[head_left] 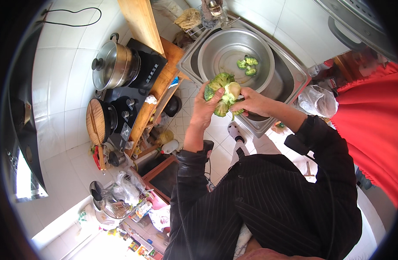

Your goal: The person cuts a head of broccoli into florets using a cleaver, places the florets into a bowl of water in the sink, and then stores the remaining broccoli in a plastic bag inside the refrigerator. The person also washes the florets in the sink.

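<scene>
My left hand (202, 107) is wrapped round a head of broccoli (220, 81), its pale cut stem turned toward the right. From the other side my right hand (256, 103) closes on the lower florets, with the thumb near the stem. Both hands hold the broccoli above the near rim of a round steel basin (203, 65). Several small broccoli florets (250, 69) lie together on the basin's bottom. The basin sits in a steel sink (301, 78). My fingers hide part of the broccoli's underside, and no knife shows in either hand.
To the left, a lidded steel pot (116, 65) stands on the black cooktop (151, 65), near a wok with a wooden lid (95, 121). A faucet (225, 21) rises behind the basin. Right of the sink are a clear plastic bag (318, 102) and a red curtain (372, 112).
</scene>
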`<state>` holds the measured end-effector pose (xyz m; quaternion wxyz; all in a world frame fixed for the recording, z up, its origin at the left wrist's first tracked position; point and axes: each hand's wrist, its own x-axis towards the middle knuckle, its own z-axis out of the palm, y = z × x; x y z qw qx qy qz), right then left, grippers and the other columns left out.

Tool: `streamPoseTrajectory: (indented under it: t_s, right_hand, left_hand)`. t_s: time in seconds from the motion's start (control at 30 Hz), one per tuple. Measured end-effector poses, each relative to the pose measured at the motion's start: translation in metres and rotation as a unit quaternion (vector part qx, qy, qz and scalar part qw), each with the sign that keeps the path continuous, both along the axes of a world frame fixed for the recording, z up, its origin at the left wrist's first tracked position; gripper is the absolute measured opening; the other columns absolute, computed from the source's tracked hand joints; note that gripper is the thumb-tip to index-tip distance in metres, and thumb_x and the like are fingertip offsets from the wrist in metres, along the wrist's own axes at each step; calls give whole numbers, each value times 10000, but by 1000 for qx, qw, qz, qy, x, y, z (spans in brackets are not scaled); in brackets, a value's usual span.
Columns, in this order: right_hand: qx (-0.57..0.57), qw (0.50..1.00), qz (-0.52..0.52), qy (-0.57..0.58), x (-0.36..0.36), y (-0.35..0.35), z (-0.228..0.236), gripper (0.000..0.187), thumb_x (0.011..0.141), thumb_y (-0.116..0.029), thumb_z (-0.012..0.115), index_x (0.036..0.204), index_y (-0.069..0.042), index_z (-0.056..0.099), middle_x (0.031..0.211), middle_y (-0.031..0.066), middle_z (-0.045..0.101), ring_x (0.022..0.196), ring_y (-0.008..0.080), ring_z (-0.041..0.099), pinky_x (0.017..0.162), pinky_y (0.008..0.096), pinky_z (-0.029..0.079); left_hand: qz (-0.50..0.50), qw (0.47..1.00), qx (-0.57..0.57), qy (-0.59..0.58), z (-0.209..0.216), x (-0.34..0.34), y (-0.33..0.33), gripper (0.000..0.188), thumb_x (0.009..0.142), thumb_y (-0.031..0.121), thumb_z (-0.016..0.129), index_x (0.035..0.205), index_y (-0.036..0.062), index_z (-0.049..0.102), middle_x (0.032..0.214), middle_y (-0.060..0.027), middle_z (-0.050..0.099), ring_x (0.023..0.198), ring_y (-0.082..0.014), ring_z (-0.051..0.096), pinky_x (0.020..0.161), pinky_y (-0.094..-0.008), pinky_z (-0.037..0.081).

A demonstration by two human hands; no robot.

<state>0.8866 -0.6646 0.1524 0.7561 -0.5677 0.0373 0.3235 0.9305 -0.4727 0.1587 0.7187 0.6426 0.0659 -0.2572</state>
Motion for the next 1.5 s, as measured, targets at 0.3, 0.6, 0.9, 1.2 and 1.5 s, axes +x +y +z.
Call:
streamPoseTrajectory:
  t_s: [0.3,0.6,0.9,1.2,1.5]
  right_hand:
    - [-22,996,-81,-23,-3,14,-16,417,792,-62,663,1195,-62,555,911,10,597,736,69,558,565,234,457]
    - [-150,954,103,-238,-17,-13,-20,354,723,-64,701,1040,3,560,887,75,595,851,153,577,781,303,475]
    - [53,980,-192,5,24,-37,-77,210,888,-117,634,1071,-58,550,972,26,594,886,132,583,755,321,498]
    - [-1,904,-387,184,32,-35,-202,285,906,-168,625,1149,-43,545,1151,79,564,1022,223,562,858,422,514]
    - [-17,888,-420,187,8,-31,-208,344,902,-196,628,1171,-4,533,1121,112,555,964,230,566,828,385,535]
  left_hand:
    - [85,995,-2,-45,-21,-11,-16,608,845,277,781,1309,-2,504,1114,-79,637,989,-149,598,855,-288,504]
    - [-134,982,79,-111,5,9,32,602,826,237,796,1329,34,534,1130,-66,648,987,-134,595,854,-273,507]
    - [99,957,-245,118,-45,-10,26,649,917,480,620,1379,58,447,1347,-105,536,1234,-273,525,1073,-439,409]
    - [115,929,-331,116,-49,-39,35,649,900,446,654,1398,96,432,1390,-86,494,1278,-274,482,1102,-455,382]
    - [139,930,-322,109,-39,-54,40,676,879,475,674,1380,77,454,1355,-72,529,1245,-252,507,1083,-422,392]
